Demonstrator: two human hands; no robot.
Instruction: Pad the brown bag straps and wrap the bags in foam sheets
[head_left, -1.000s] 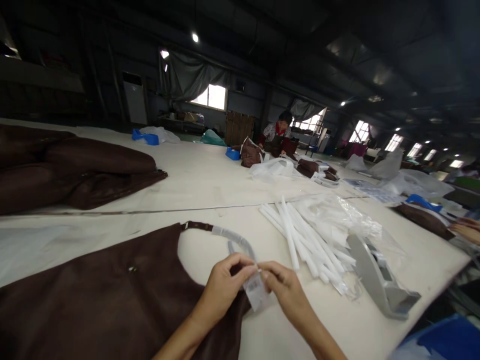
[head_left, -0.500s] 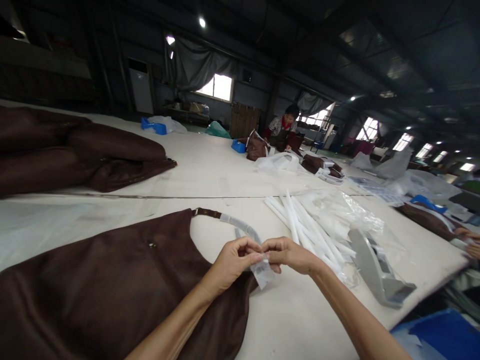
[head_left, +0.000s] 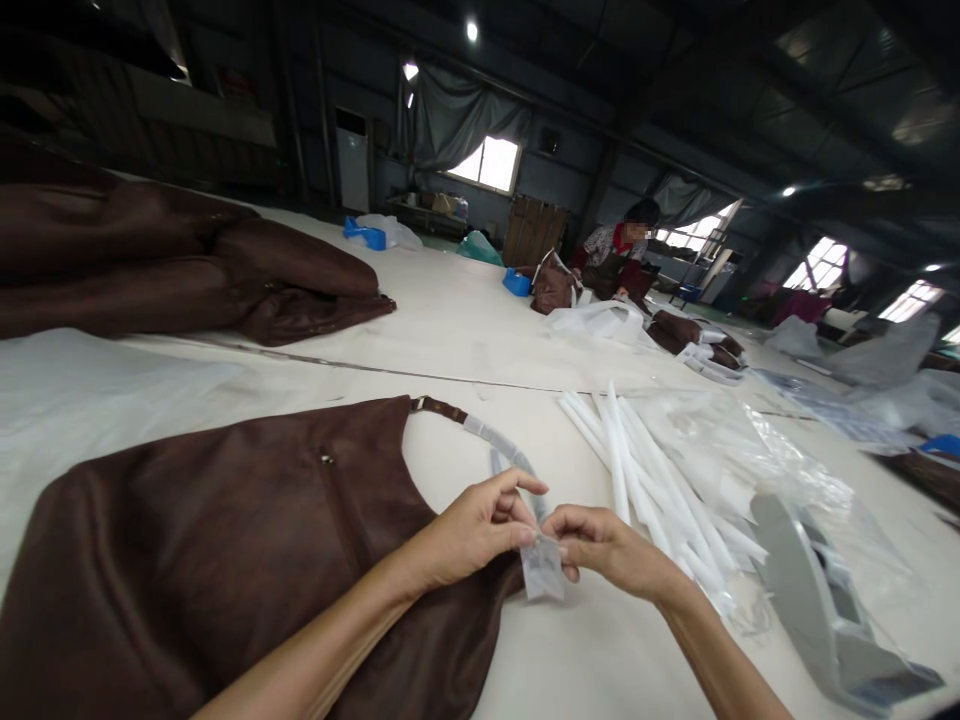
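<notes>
A dark brown leather handbag [head_left: 225, 520] lies flat on the pale table. Its curved strap [head_left: 495, 438] is wrapped in translucent film and passes behind my hands. Pinched between fingers and thumb of my right hand [head_left: 615, 555] is a small clear plastic pouch [head_left: 544, 575], hanging near the handbag's right corner. My left hand [head_left: 476, 530] has its thumb and a fingertip at the same pouch's upper edge, closed on it. What the pouch contains is too small to tell.
White plastic strips [head_left: 652, 490] and clear film [head_left: 720, 440] lie to the right, beside a grey tape dispenser [head_left: 821, 600]. More brown bags [head_left: 172, 270] are piled at the far left. A co-worker [head_left: 622, 250] leans over bags across the table.
The view has swung left, so the surroundings appear further right. Both hands stay together at the small pouch; the left index finger has lifted slightly.
</notes>
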